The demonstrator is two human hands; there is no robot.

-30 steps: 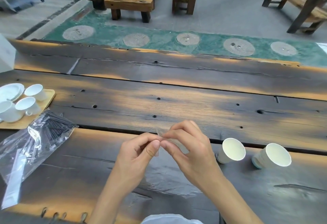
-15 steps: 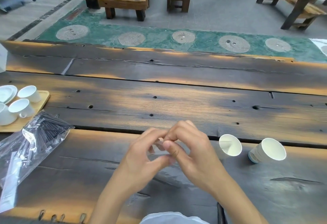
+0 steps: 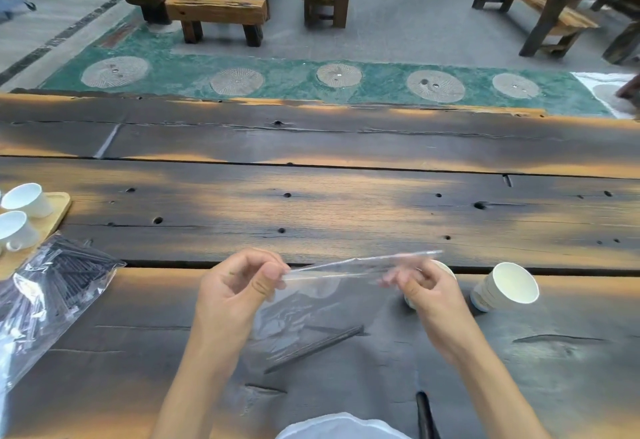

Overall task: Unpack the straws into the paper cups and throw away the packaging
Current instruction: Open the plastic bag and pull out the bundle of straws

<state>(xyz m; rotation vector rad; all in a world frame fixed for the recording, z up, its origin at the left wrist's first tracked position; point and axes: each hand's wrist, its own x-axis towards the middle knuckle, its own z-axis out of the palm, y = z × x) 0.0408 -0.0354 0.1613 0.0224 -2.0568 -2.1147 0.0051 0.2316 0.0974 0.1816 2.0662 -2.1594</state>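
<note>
Head view: left hand [image 3: 239, 286] and right hand [image 3: 420, 284] pinch a clear wrapper [image 3: 332, 286] above the black straw [image 3: 313, 348]; best pulled apart evenly, beside the paper cups [image 3: 505, 286].

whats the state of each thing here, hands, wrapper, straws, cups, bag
left hand: pinching one end of the wrapper
right hand: pinching the other end
clear wrapper: pulled taut between the hands, above the table
black straw: lying on the table, seen through the wrapper
paper cups: empty, tipped toward camera
straw bag: lying at left, black straws inside
ceramic cups: on wooden tray
</note>
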